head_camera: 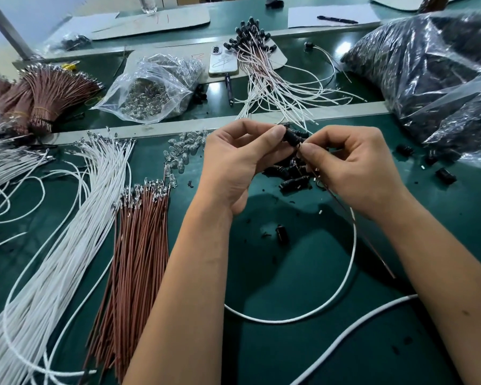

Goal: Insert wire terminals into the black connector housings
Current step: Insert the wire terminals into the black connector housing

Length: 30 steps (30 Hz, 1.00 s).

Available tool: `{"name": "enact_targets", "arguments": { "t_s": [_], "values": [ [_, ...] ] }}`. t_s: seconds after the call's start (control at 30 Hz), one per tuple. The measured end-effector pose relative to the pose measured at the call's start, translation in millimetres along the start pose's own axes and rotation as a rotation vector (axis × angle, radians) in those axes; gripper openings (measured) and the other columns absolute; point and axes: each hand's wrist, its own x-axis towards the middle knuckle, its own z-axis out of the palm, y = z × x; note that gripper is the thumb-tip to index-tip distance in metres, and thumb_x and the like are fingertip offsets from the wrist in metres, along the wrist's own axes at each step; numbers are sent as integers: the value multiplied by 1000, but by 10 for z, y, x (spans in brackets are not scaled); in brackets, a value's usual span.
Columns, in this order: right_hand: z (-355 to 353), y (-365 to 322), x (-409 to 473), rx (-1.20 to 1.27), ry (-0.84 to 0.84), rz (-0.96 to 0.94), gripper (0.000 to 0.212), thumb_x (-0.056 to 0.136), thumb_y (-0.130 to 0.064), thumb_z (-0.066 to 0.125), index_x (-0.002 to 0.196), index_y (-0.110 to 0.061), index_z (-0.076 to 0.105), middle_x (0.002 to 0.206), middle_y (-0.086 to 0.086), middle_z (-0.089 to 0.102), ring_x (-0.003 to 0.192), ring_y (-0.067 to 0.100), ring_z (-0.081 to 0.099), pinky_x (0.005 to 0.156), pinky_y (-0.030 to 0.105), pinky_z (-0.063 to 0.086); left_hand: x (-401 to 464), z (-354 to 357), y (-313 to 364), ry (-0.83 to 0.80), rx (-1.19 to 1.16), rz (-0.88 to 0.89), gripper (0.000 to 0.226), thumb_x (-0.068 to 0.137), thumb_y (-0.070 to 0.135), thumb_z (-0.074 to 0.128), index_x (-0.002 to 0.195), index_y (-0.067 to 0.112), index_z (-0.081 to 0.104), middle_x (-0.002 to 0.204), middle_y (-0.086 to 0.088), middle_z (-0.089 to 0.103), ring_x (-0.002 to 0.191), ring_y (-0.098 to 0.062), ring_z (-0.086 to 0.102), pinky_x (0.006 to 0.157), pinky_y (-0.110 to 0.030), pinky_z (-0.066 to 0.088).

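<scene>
Bare green bench is lying open toward the near edge, between the brown wire bundle and the looping white wire. The left hand is pinching a black connector housing, its long axis slanting right-downward. The right hand is pinching a thin brown wire just below the housing.

Housing in hand: black connector housing, raised above the mat, brown wire entering its near end.
Loose housings: black pile on green mat.
Wire stock: brown bundle, white bundle, terminals pointing away.
</scene>
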Motion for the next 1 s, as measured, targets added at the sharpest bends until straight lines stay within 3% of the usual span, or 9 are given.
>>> {"name": "enact_targets", "arguments": {
  "t_s": [0.4, 0.57, 0.67, 0.83, 1.0],
  "values": [
    [2, 24, -22, 50, -9, -10, 12, 93, -17, 75, 81, -18, 74, 61, -7, 66, 47, -1, 51, 50, 10, 39, 5, -23, 2, -35, 111, 113, 9, 87, -10, 69, 80, -4, 66, 74, -14, 74, 69, -24, 74, 69, -29, 62],
    [-23, -6, -30, 59, -41, 23, 13, 92, -14, 77, 79, -16, 74, 59, 1, 66, 43, 9, 46, 42, 20, 37, 11, -18, -11, -57, 205, 191, 9, 87, -10, 69, 82, -3, 67, 74, -15, 73, 66, -23, 73, 66, -28, 61],
    [-51, -13, -29, 148, -71, 77, 11, 91, -9, 77, 80, -10, 74, 58, 2, 64, 42, 12, 45, 40, 20, 36, 8, -17, -18, -87, 222, 214, 7, 87, -9, 69, 83, -5, 66, 74, -14, 74, 67, -23, 73, 67, -31, 62],
    [-68, -23, -9, 285, -95, 158, 16, 85, -22, 73, 79, -8, 71, 58, 5, 60, 43, 12, 39, 38, 16, 32, 10, -15, -29, -102, 194, 204, 9, 88, -8, 69, 82, -2, 65, 77, -15, 74, 70, -25, 74, 69, -32, 63],
    [-54, -1, -5, 275, -81, 170, 16, 92, -13, 72, 76, -13, 73, 58, 6, 58, 41, 11, 37, 37, 17, 29, 16, -27, -52, -102, 185, 172, 12, 85, -7, 73, 80, 1, 67, 78, -15, 75, 71, -25, 74, 70, -32, 62]
  ]
}}
